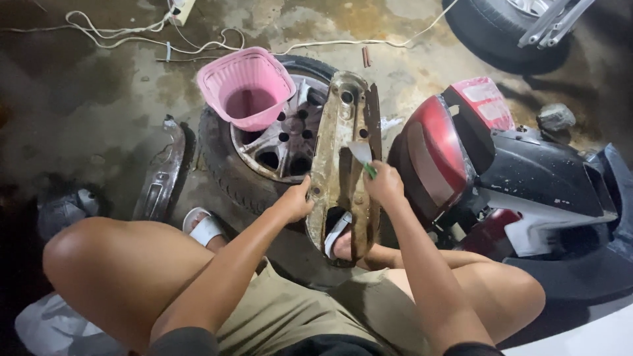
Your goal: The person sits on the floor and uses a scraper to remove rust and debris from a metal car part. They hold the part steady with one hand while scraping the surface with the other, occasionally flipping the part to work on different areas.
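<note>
The left hand [295,200] grips the edge of a long rusty metal bracket [343,165] standing propped against a tyre with a silver alloy rim [277,148], while the right hand [384,184] presses a green-handled scraper [362,157] against it.

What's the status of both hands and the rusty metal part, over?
Left hand grips the rusty metal part by its edge. Right hand holds a scraper against it. Part leans on wheel; pink basket sits clear.

Basket [246,89] on wheel [277,142], metal part [339,145] just right, scooter bodywork [501,171] perhaps beside
</note>
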